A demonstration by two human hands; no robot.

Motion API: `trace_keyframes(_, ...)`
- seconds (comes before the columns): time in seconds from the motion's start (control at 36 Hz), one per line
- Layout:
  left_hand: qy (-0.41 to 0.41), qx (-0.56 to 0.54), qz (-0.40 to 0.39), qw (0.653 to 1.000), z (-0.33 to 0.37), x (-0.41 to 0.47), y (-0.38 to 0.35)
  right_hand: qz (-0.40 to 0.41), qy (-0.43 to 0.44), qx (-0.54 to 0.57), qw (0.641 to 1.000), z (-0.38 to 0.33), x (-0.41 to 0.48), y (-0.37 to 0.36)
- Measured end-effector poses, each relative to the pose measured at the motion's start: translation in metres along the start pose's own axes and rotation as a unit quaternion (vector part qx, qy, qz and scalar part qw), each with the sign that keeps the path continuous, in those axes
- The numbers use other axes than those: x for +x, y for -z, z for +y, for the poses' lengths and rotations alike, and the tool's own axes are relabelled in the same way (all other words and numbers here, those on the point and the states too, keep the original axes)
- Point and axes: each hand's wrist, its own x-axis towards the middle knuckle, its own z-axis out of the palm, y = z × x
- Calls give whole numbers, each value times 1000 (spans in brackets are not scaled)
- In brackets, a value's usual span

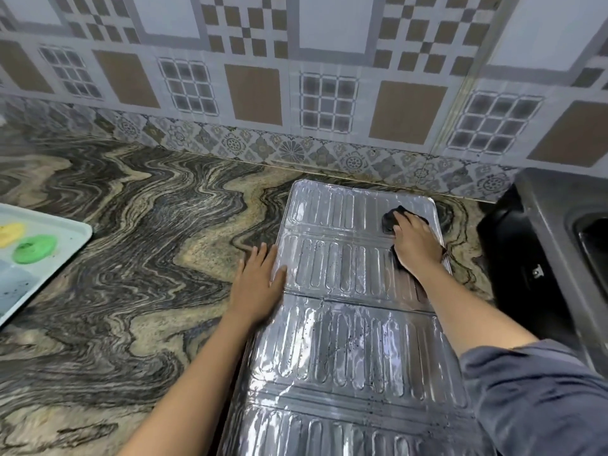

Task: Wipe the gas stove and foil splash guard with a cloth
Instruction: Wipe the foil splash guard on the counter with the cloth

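Observation:
The ribbed silver foil splash guard (342, 340) lies flat on the marbled countertop, running from the front edge toward the wall. Dark specks dot its near panels. My right hand (415, 246) presses a black cloth (391, 218) onto the guard's far right corner, with the cloth showing beyond my fingertips. My left hand (258, 284) lies flat with fingers together, palm down on the guard's left edge, partly on the counter. The black gas stove (539, 258) stands at the right, only its left part in view.
A pale tray (70, 240) with a green ring and a yellow piece sits at the left edge. The swirled stone countertop (138, 258) stretches between tray and guard. A tiled wall (296, 110) rises close behind the guard's far end.

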Motion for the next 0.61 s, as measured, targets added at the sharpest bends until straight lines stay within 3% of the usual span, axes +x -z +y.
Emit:
trace_keyframes(0.08,-5,-21,-5,1000,4,-15,5,31,-14,15,999,-1,1,-4)
trace_keyframes(0.31,-30,73,18,997,-6,-35,-16,52,-131,10,990,-20,-2,-17)
trace_keyframes(0.61,-35,70,44,996,-6,-35,-17,-1,-11,1,1000,-100,7,-40)
